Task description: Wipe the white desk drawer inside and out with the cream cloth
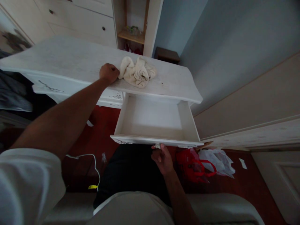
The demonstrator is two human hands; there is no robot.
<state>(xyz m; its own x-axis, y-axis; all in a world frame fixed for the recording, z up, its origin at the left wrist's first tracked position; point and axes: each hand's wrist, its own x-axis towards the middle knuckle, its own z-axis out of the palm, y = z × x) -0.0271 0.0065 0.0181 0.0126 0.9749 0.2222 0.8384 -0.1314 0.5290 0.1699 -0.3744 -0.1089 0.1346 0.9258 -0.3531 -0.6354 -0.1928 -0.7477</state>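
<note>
A white drawer (154, 117) is pulled out from under the white tabletop (77, 57), with nothing inside it. At the middle of its front edge, my right hand (163, 158) has its fingers closed round the small ornate knob (157, 146). My left hand (109, 73) rests on the tabletop, fingers curled, touching or just beside the left end of a crumpled cream cloth (138, 72). Whether it pinches the cloth is hard to see.
A red bag (191, 165) and a white plastic bag (219, 161) lie on the dark red floor to the right. A white cable (95, 165) runs over the floor at left. Behind the table stand a white cabinet (77, 23) and a small brown box (167, 54).
</note>
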